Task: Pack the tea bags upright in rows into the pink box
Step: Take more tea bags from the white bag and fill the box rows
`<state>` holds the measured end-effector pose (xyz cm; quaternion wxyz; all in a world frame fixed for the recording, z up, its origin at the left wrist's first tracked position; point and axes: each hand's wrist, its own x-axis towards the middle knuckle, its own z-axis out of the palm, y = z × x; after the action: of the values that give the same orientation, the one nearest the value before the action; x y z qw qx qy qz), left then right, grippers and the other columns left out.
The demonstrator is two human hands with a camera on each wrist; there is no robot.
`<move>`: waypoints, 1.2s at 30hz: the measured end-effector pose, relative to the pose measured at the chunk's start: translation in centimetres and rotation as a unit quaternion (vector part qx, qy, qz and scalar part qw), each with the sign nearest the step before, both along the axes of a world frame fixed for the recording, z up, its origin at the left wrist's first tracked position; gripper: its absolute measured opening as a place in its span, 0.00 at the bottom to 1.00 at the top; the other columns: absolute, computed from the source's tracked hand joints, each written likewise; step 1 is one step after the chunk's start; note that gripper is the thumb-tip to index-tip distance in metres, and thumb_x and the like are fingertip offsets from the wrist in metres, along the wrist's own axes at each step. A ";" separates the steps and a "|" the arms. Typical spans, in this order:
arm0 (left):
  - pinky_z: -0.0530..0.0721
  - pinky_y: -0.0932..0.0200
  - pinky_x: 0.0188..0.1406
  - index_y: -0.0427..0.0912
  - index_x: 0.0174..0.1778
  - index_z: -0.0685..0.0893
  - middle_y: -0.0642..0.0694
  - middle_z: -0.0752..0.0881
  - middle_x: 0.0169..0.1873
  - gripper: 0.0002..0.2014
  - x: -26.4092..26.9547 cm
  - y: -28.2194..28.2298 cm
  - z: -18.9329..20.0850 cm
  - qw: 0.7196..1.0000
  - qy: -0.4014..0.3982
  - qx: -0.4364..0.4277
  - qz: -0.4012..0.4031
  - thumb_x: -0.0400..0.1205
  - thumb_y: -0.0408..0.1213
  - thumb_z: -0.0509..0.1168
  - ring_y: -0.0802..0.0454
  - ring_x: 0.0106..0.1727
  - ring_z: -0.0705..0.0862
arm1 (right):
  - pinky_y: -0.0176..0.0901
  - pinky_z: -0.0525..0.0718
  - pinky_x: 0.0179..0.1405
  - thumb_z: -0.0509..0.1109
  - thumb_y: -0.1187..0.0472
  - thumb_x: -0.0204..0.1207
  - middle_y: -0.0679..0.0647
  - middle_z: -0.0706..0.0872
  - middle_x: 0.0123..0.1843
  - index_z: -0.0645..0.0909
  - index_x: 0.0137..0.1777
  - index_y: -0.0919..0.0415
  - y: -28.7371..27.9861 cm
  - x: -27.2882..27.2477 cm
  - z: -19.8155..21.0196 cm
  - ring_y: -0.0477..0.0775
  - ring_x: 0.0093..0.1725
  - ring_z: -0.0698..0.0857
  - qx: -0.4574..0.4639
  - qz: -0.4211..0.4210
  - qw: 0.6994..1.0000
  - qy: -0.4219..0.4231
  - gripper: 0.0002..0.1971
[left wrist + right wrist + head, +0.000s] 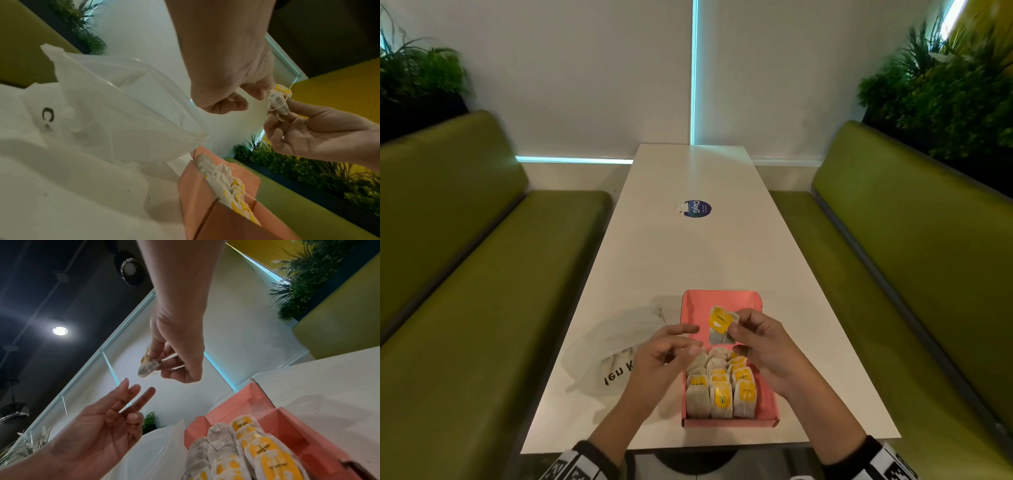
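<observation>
The pink box [766,387] lies open on the white table near its front edge. Three rows of upright tea bags [720,390], white paper with yellow tags, fill its near half; its far half is bare. My right hand [736,323] pinches one tea bag [720,323] by its right edge and holds it in the air above the bare far half. In the right wrist view the tea bag [147,368] hangs from my right hand [162,363]. My left hand [688,339] hovers just left of it with loose fingers, holding nothing.
A crumpled clear plastic bag [613,342] with black lettering lies left of the box. A round blue sticker [697,209] sits on the table [722,257] further back. Green benches [482,291] flank both long sides, with plants behind them.
</observation>
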<state>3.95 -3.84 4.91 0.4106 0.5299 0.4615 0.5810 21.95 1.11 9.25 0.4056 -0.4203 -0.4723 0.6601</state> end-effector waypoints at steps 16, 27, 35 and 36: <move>0.79 0.73 0.36 0.49 0.37 0.88 0.56 0.89 0.32 0.06 1.6 0.6 2.6 0.997 0.067 -0.027 0.040 0.76 0.33 0.71 0.66 0.33 0.83 | 0.31 0.83 0.42 0.78 0.65 0.68 0.48 0.86 0.50 0.82 0.53 0.52 -0.2 1.2 0.1 0.44 0.46 0.83 0.077 0.105 0.961 -0.245 0.15; 0.78 0.73 0.35 0.48 0.39 0.90 0.54 0.89 0.33 0.03 2.3 0.9 1.9 0.995 0.093 -0.041 0.016 0.75 0.35 0.73 0.65 0.34 0.83 | 0.31 0.78 0.39 0.80 0.64 0.66 0.46 0.87 0.38 0.87 0.39 0.60 0.1 1.2 -0.4 0.41 0.37 0.81 0.142 0.036 0.956 -0.255 0.04; 0.81 0.72 0.41 0.57 0.36 0.87 0.58 0.90 0.35 0.10 3.6 1.3 1.6 0.993 0.110 -0.040 0.035 0.76 0.35 0.72 0.63 0.38 0.85 | 0.30 0.80 0.35 0.84 0.61 0.60 0.43 0.82 0.46 0.79 0.44 0.51 -0.6 2.4 0.0 0.45 0.40 0.82 0.140 0.010 0.931 -0.336 0.17; 0.81 0.71 0.41 0.58 0.36 0.87 0.58 0.90 0.35 0.10 3.7 1.4 1.6 0.993 0.110 -0.039 0.036 0.76 0.35 0.72 0.62 0.38 0.85 | 0.28 0.80 0.33 0.84 0.61 0.59 0.44 0.82 0.45 0.79 0.41 0.53 -0.6 2.4 -0.1 0.46 0.39 0.82 0.146 -0.008 0.934 -0.326 0.17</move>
<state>7.65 -2.43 6.47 0.3568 0.5573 0.5445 0.5154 24.35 0.48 9.17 0.2912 -0.5523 -0.6666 0.4072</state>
